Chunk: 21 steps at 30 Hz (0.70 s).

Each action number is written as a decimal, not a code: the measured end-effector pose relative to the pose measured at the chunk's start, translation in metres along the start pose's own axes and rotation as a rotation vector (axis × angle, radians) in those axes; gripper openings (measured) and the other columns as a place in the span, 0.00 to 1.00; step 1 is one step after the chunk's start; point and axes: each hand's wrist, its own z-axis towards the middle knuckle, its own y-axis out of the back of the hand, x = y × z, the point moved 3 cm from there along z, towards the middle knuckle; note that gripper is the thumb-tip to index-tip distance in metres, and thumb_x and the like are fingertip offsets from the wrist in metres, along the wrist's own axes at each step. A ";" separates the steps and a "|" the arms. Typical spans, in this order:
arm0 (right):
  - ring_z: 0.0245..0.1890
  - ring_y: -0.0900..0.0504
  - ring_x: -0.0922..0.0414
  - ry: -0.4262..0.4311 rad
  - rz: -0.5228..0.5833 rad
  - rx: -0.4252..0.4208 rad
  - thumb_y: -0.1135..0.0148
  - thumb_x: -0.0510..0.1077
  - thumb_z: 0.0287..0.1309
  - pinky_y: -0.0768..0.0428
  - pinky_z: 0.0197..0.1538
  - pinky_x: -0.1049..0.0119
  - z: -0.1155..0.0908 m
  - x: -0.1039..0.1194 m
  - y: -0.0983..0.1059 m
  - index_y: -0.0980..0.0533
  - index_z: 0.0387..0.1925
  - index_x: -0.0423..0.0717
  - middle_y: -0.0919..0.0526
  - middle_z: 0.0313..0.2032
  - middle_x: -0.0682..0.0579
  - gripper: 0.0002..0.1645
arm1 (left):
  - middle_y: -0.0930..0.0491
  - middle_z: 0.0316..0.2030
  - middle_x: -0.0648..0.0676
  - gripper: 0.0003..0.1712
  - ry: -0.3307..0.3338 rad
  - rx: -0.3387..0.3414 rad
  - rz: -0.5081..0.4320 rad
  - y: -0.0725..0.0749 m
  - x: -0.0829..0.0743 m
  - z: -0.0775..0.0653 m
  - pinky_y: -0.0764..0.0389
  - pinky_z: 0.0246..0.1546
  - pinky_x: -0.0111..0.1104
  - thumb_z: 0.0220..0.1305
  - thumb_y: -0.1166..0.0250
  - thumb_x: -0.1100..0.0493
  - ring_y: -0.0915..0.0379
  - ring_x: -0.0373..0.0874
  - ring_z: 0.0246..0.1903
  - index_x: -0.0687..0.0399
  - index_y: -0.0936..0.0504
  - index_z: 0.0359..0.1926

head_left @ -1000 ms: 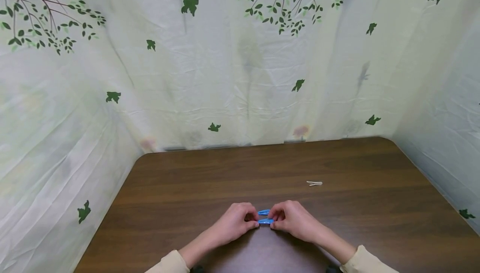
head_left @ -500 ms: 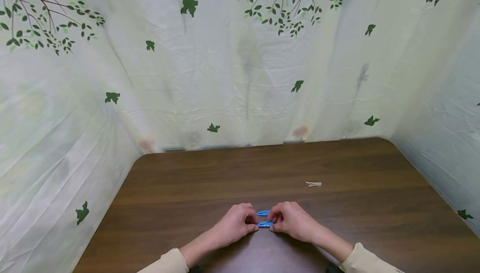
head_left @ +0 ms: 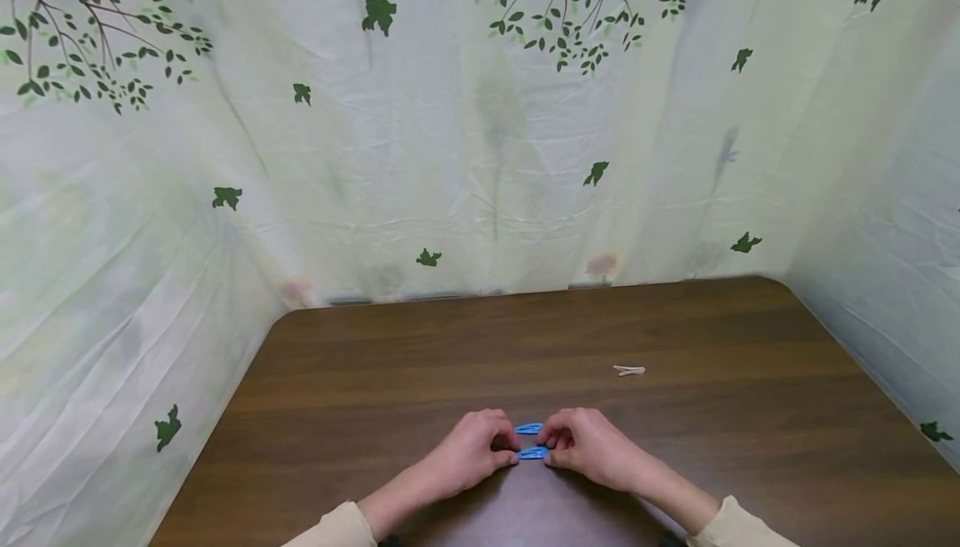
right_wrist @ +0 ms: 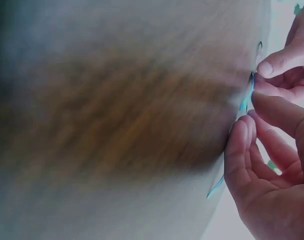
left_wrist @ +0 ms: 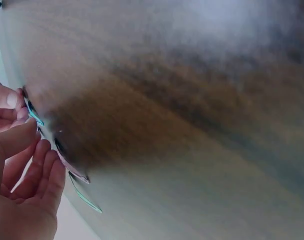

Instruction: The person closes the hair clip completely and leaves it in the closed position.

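Two slim blue snap hair clips lie crosswise at the front middle of the table, one behind the other. My left hand [head_left: 474, 451] and right hand [head_left: 592, 447] face each other over them. Thumb and fingertips of each hand pinch an end of the nearer blue clip [head_left: 532, 453]; it shows turquoise between the hands in the right wrist view [right_wrist: 249, 95]. The farther blue clip [head_left: 528, 429] lies just beyond, its ends close to the fingers of both hands. A green-looking clip [left_wrist: 84, 195] shows below my left fingers in the left wrist view.
A small whitish clip [head_left: 628, 370] with its two arms spread lies farther back, right of the hands. The brown wooden table [head_left: 390, 363] is bounded at the back and sides by a pale leaf-patterned curtain [head_left: 450, 155].
The nearer blue clip has shifted slightly toward me, so the gap between the two blue clips is wider. Both hands stay in nearly the same place and keep their pinch.
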 end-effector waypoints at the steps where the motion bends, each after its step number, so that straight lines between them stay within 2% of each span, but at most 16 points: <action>1: 0.27 0.23 0.67 -0.002 0.012 -0.002 0.27 0.37 0.51 0.23 0.33 0.70 -0.001 0.000 0.001 0.17 0.35 0.48 0.22 0.27 0.64 0.08 | 0.24 0.29 0.39 0.05 -0.005 -0.004 -0.004 0.000 0.000 0.000 0.27 0.35 0.24 0.54 0.26 0.63 0.29 0.30 0.32 0.50 0.14 0.30; 7: 0.28 0.22 0.65 -0.011 0.058 -0.024 0.30 0.39 0.57 0.23 0.33 0.69 -0.009 0.003 0.008 0.18 0.37 0.47 0.20 0.28 0.63 0.06 | 0.23 0.29 0.41 0.05 -0.025 -0.037 -0.071 0.003 -0.004 0.001 0.26 0.34 0.23 0.55 0.26 0.64 0.28 0.30 0.32 0.53 0.15 0.31; 13: 0.30 0.22 0.64 -0.004 0.065 -0.047 0.32 0.41 0.59 0.22 0.34 0.68 -0.016 0.005 0.017 0.17 0.40 0.47 0.19 0.30 0.62 0.07 | 0.22 0.30 0.43 0.05 -0.001 -0.057 -0.179 0.007 -0.007 0.006 0.23 0.33 0.25 0.56 0.27 0.67 0.27 0.30 0.31 0.56 0.15 0.33; 17: 0.31 0.22 0.64 -0.002 0.051 -0.068 0.32 0.44 0.61 0.22 0.36 0.68 -0.019 0.006 0.025 0.17 0.41 0.50 0.20 0.31 0.64 0.07 | 0.19 0.31 0.46 0.05 0.009 -0.073 -0.205 0.009 -0.009 0.012 0.22 0.34 0.27 0.57 0.28 0.67 0.26 0.30 0.31 0.57 0.15 0.34; 21: 0.32 0.22 0.63 -0.004 0.051 -0.085 0.32 0.45 0.61 0.21 0.36 0.67 -0.022 0.005 0.033 0.17 0.42 0.51 0.19 0.33 0.65 0.08 | 0.19 0.31 0.45 0.05 0.038 -0.087 -0.229 0.011 -0.011 0.018 0.22 0.27 0.26 0.57 0.28 0.66 0.26 0.31 0.30 0.57 0.15 0.36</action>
